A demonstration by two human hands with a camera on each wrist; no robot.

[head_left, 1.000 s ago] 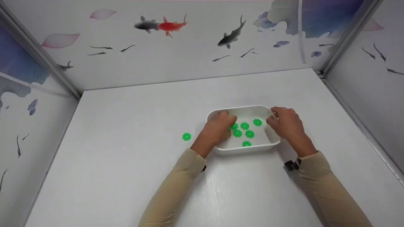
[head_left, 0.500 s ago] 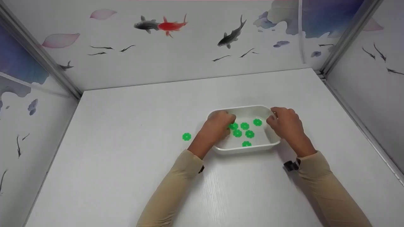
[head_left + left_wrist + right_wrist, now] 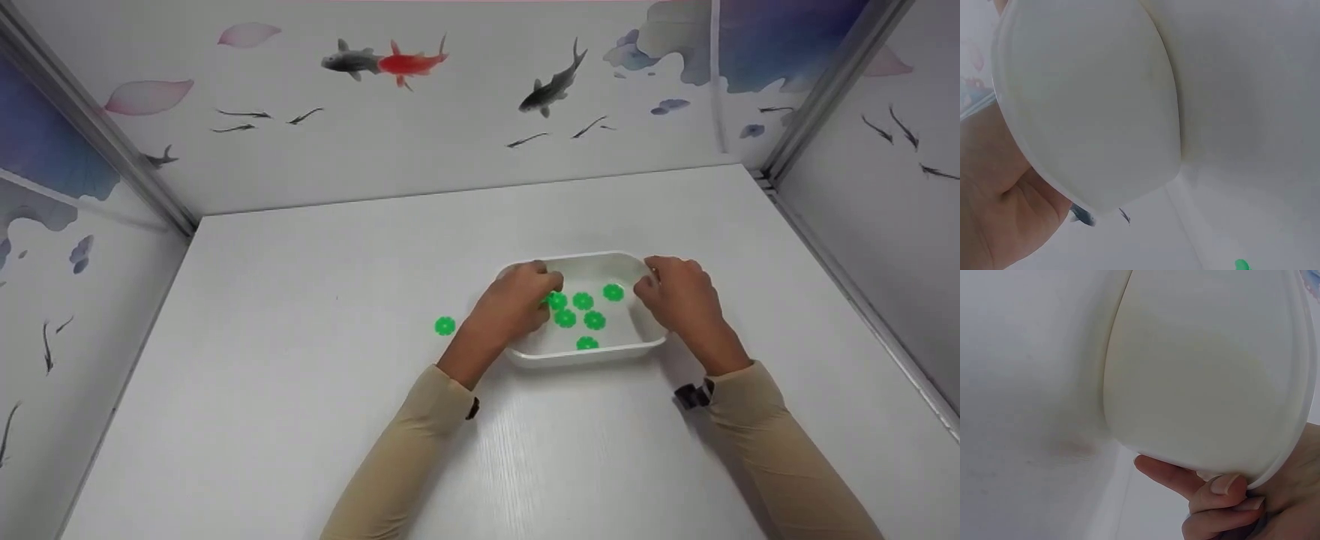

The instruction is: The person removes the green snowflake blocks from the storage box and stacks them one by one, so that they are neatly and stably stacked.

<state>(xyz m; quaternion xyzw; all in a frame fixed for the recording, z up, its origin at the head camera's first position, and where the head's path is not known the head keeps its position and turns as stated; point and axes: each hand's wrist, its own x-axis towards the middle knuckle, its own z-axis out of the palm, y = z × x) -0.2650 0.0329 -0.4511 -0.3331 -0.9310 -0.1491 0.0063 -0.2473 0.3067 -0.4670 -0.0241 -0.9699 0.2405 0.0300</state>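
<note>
A white tray (image 3: 585, 359) stands on the white table, with several green flower-shaped discs (image 3: 595, 320) lying in it. My left hand (image 3: 514, 300) reaches over its left side, fingers bent down inside next to a green disc (image 3: 556, 301); its fingertips are hidden, so a hold cannot be made out. In the left wrist view, the left palm (image 3: 1010, 208) passes over the rim, and no fingers show on the outer wall. My right hand (image 3: 681, 292) grips the right end of the tray. In the right wrist view, the right hand's fingers (image 3: 1213, 500) curl against the outer wall under the rim.
One more green disc (image 3: 445, 325) lies on the table (image 3: 300, 360) left of the tray, close to the left forearm. Printed panels with fish (image 3: 551, 86) enclose the table at the back and sides. A black strap piece (image 3: 694, 395) sits at the right wrist.
My left forearm has swung slightly to the left while that hand stays in the tray. The right hand, the tray and the discs hold their places.
</note>
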